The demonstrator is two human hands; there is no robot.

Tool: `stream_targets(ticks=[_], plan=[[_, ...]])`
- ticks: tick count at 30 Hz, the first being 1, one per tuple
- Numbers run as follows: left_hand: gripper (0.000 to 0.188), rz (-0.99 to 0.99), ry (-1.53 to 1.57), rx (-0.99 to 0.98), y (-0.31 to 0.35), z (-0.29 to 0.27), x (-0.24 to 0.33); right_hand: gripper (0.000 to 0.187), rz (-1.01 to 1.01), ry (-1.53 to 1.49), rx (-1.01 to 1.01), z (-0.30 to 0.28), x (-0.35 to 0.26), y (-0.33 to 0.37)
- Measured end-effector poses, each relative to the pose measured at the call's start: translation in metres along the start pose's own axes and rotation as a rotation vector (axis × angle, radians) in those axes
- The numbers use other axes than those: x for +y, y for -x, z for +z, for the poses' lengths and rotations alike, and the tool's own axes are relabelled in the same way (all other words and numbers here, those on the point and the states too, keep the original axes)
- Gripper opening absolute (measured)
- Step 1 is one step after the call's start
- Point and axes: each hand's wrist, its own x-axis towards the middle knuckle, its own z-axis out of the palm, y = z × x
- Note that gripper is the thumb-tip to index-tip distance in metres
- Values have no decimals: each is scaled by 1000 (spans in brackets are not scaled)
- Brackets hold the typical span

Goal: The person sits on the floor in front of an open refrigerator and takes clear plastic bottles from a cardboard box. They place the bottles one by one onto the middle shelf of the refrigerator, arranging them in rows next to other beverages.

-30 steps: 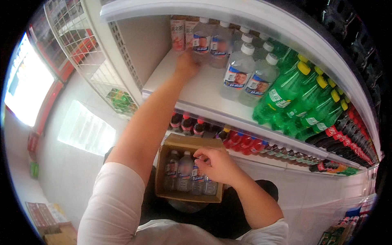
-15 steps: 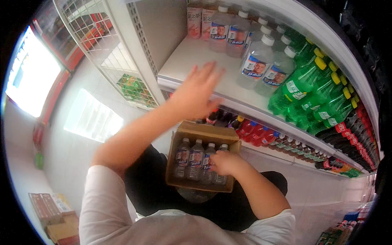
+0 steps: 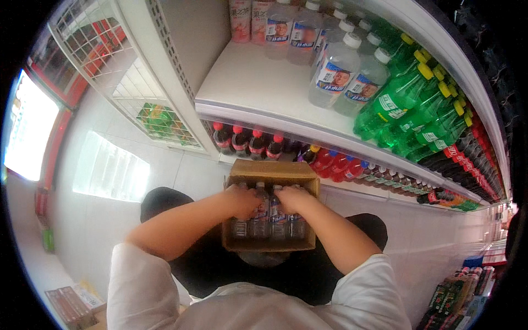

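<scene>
An open cardboard box [image 3: 275, 169] stands between my knees, holding a row of clear plastic bottles [image 3: 260, 223] with blue-and-white labels and pale caps. My left hand [image 3: 245, 202] reaches into its left side, fingers curled round the upper part of a bottle there. On the right side, my right hand [image 3: 292, 199] closes over the neck of another bottle. The hands hide several of the caps and necks. Matching bottles [image 3: 333, 77] with white caps stand upright on the shelf [image 3: 247, 82] in front of me.
Green bottles [image 3: 388, 107] with yellow caps fill the shelf to the right. Dark red-capped bottles [image 3: 257, 144] and red drinks [image 3: 333, 165] line the lower shelf. A white wire rack [image 3: 118, 77] stands at the left. Cartons [image 3: 69, 305] lie at the lower left.
My left hand has come down from above the shelf edge into the box, onto a bottle. My right hand has shifted up to a bottle's neck. The view has moved slightly.
</scene>
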Motion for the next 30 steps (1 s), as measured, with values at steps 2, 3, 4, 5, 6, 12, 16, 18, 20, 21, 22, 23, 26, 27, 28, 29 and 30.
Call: stream_targets(ticks=[2, 3, 4, 5, 6, 12, 16, 18, 20, 21, 22, 23, 26, 27, 28, 29, 30], plan=[[53, -32, 35, -41, -11, 16, -3, 62, -13, -30, -11, -3, -2, -5], [55, -45, 51, -64, -19, 20, -5, 63, 1, -82, -38, 3, 2, -11], [58, -31, 66, -115, -26, 20, -3, 64, 7, -129, -68, 10, 4, -19], [61, -17, 81, -165, -36, 19, 1, 65, -3, -126, -52, 18, 8, -25], [64, -3, 96, -219, -45, 19, 3, 66, -14, -127, -37, 30, 13, -31], [79, 32, 216, -219, -92, 58, -21, 73, -57, -151, -1, 25, 14, -32], [84, -62, 603, -343, -96, 58, -40, 83, -75, -231, -36, 26, 16, -35], [88, -93, 735, -354, -98, 59, -46, 88, -14, -279, -34, 22, 10, -31], [88, -168, 692, -326, -86, 31, -29, 92, 31, -296, -3, 23, 12, -26], [87, -212, 672, -307, -79, 21, -23, 94, 35, -281, 24, 28, 11, -26], [88, -221, 678, -320, -79, 21, -23, 95, 39, -266, 52, 31, 12, -28], [88, -229, 683, -334, -80, 21, -22, 95, 42, -265, 39, 33, 14, -31], [86, -259, 675, -342, -73, 13, -14, 94, 33, -246, 4, 37, 17, -38], [85, -272, 666, -340, -70, 11, -12, 94, 22, -231, -2, 36, 16, -38], [83, -233, 615, -309, -71, 13, -13, 93, 14, -217, -6, 35, 15, -37], [82, -192, 563, -278, -75, 18, -15, 92, 15, -242, -39, 33, 17, -35], [81, -160, 527, -262, -78, 22, -19, 90, 12, -267, -73, 21, 13, -27]])
